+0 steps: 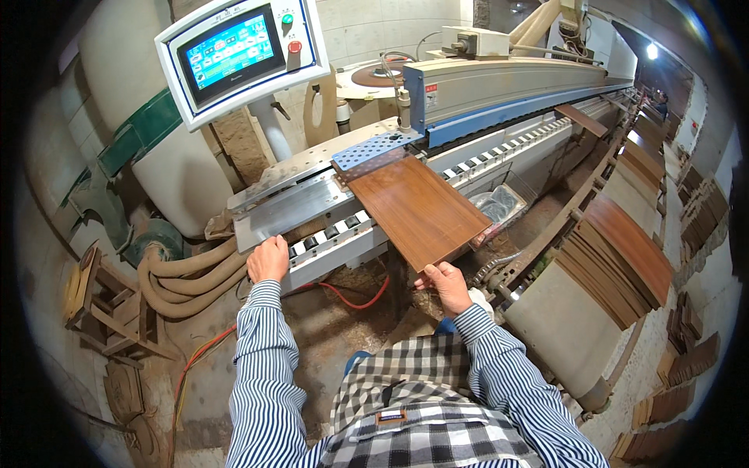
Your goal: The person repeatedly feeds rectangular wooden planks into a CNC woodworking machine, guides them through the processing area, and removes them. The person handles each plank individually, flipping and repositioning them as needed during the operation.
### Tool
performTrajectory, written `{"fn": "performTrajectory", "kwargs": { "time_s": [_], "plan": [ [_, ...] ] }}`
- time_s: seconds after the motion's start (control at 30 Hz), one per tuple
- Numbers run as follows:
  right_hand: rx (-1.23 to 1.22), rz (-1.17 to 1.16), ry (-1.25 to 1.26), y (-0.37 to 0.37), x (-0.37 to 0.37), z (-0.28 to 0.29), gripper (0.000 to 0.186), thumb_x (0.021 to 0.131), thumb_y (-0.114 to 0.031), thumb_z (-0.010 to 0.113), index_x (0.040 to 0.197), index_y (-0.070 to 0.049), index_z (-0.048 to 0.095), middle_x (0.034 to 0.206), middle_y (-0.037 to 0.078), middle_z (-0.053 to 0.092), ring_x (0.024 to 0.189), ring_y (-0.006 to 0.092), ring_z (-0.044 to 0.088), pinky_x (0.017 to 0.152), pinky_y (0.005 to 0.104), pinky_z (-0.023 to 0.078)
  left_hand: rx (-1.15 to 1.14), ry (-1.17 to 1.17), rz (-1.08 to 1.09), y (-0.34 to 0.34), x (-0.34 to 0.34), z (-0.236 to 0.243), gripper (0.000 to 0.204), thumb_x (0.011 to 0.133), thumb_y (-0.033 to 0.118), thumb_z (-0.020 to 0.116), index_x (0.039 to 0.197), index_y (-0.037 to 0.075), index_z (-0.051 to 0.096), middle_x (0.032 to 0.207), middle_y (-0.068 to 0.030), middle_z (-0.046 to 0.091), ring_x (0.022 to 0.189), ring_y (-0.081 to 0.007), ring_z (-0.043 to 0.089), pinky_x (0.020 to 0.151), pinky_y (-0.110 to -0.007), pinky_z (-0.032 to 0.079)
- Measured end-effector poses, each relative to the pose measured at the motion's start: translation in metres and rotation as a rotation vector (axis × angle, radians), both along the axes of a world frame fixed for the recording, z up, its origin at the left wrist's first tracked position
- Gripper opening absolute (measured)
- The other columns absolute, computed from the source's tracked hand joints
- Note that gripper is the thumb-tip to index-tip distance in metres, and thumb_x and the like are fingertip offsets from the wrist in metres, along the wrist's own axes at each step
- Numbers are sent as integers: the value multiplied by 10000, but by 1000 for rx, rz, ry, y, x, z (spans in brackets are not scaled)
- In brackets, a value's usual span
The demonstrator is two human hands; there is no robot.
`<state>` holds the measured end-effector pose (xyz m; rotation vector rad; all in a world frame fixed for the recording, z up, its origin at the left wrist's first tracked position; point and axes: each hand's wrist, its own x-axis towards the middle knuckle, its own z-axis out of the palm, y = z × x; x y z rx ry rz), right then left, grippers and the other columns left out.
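Note:
A brown wood-grain panel (421, 209) lies across the feed track of a long edge-banding machine (499, 86), its far end next to a blue perforated plate (374, 148). At the panel's near edge, my right hand (443, 287) pinches the corner between thumb and fingers. Curled at the left end of the track, my left hand (268, 259) touches the machine's edge beside the black-and-white rollers (328, 234). Its fingertips are hidden, so whether they grip anything does not show. A flat metal bed (292, 217) extends beyond that hand.
A control screen (234, 56) with green and red buttons stands at upper left. Ribbed hoses (187, 285) and a wooden stool (109, 304) are at left. Stacked panels (616, 257) sit on a conveyor (573, 327) at right. Another panel (581, 119) lies farther down the machine. A red hose (355, 300) hangs below the track.

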<state>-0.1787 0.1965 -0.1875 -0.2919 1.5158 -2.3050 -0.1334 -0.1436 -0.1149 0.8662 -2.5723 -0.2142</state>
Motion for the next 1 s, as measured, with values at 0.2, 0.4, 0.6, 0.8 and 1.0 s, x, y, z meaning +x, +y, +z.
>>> {"fn": "performTrajectory", "kwargs": {
  "time_s": [0.2, 0.4, 0.6, 0.8, 1.0],
  "plan": [
    [52, -41, 41, 8, -7, 2, 274, 877, -270, 553, 815, -3, 552, 720, 97, 615, 625, 151, 583, 612, 271, 485, -6, -8, 9, 0, 2, 1, 395, 851, 351, 406, 806, 47, 654, 799, -217, 619, 762, -389, 595, 706, -464, 459],
    [44, -138, 10, 35, -23, 8, 283, 878, -288, 547, 809, -14, 564, 656, 42, 581, 602, 116, 560, 580, 236, 464, -5, -8, 23, 4, -2, -2, 425, 855, 370, 381, 816, 48, 656, 813, -218, 619, 774, -391, 596, 718, -466, 462],
    [142, -327, 7, 59, -47, 10, 357, 860, -367, 552, 798, -17, 586, 641, 50, 596, 562, 109, 554, 533, 235, 447, 2, -33, -8, -6, -3, -7, 473, 862, 375, 316, 835, 39, 649, 862, -217, 613, 814, -398, 585, 729, -482, 454],
    [102, -638, 95, 168, -17, -6, 316, 900, -238, 500, 1104, 2, 516, 750, 90, 612, 588, 112, 555, 567, 227, 476, -39, -7, -58, -13, -5, -13, 484, 876, 393, 321, 876, 7, 612, 889, -236, 596, 834, -420, 559, 723, -503, 426],
    [112, -1508, 15, 393, 52, -24, 226, 887, -261, 517, 936, -40, 532, 676, 43, 563, 503, 88, 498, 452, 207, 422, -93, -51, -81, -21, -6, -21, 451, 893, 376, 322, 904, 35, 618, 885, -218, 602, 827, -408, 551, 704, -501, 413]
  ]
}}
